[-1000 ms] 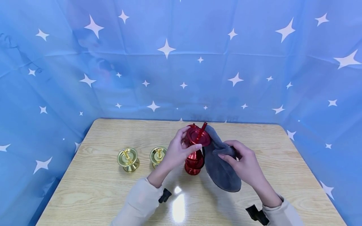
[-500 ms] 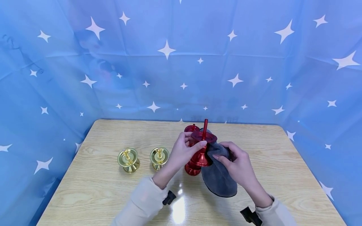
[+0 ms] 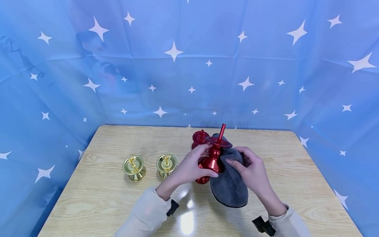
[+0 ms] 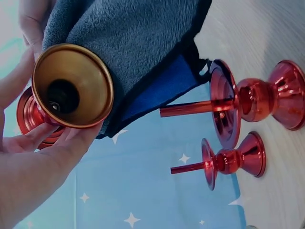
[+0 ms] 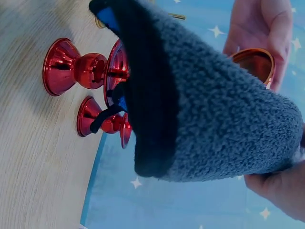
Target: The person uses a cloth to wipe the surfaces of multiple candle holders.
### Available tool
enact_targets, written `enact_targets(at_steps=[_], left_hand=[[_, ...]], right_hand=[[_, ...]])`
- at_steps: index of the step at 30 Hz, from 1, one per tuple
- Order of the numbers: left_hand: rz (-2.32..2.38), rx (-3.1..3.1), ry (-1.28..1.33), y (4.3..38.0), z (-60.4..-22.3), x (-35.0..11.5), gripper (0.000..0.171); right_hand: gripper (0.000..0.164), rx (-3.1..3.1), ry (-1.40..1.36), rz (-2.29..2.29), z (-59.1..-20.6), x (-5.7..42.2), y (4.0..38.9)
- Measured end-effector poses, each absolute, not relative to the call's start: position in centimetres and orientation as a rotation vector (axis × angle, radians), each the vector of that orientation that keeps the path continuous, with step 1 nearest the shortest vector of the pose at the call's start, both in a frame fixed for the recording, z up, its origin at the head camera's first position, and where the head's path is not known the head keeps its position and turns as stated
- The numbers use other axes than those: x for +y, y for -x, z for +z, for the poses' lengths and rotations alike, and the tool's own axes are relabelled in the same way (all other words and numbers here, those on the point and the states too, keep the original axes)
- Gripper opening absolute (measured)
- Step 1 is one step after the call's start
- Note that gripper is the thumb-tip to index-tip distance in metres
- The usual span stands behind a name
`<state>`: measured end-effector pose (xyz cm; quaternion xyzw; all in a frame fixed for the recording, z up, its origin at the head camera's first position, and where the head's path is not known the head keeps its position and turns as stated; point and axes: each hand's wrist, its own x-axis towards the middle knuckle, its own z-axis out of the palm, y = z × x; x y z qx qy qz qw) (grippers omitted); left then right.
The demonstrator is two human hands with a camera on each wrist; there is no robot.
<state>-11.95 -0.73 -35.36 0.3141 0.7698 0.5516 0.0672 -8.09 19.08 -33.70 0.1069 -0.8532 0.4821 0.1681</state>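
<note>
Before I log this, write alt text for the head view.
A person's left hand holds up a red candle holder while the right hand pinches a gray cloth beside it. Two more red holders, partly hidden, and two gold holders stand on a wooden table before a blue starry backdrop.

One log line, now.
left hand: holds red candlestick | right hand: grips gray cloth | table: two gold candlesticks, two red ones

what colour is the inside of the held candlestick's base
The base is gold inside, seen best in the left wrist view.
</note>
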Motion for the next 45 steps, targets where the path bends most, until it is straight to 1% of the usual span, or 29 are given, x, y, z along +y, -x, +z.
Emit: enact_targets(at_steps=[7,13,16,19,22,27,31,35,40,43,45], left_hand=[[1.581,2.431,-0.836,11.6,-34.7,-0.5,0.076],[1.446,2.59,-0.785,11.4,-34.3,-0.1,0.075],[1.529,2.481,-0.767,11.5,-34.5,-0.3,0.074],[1.696,2.23,-0.746,11.8,-34.9,-0.9,0.07],[1.827,1.985,-0.737,12.0,-34.9,-1.5,0.068],[1.872,1.809,-0.832,12.0,-34.5,-1.8,0.069],[1.823,1.892,-0.843,11.8,-34.4,-1.4,0.069],[1.759,2.118,-0.754,11.6,-34.6,-0.9,0.069],[1.667,2.335,-0.701,11.4,-34.7,-0.1,0.07],[1.663,2.34,-0.714,11.4,-34.7,0.0,0.07],[1.74,2.218,-0.704,11.4,-34.8,-0.2,0.069]], right_hand=[[0.027,-2.477,-0.28,1.31,-33.3,18.9,8.2],[0.032,-2.39,-0.462,1.103,-33.0,18.1,8.0],[0.034,-2.361,-0.525,1.069,-33.3,18.1,8.0],[0.033,-2.386,-0.533,1.163,-33.7,18.4,8.1],[0.031,-2.408,-0.521,1.36,-34.0,19.1,8.3],[0.029,-2.408,-0.517,1.571,-34.4,19.8,8.8],[0.027,-2.403,-0.496,1.582,-34.7,19.8,8.9],[0.027,-2.407,-0.444,1.533,-34.2,19.6,8.4],[0.031,-2.374,-0.495,1.344,-33.4,18.7,7.8],[0.034,-2.353,-0.547,1.195,-33.6,18.4,7.8],[0.034,-2.362,-0.544,1.201,-33.7,18.6,7.8]])
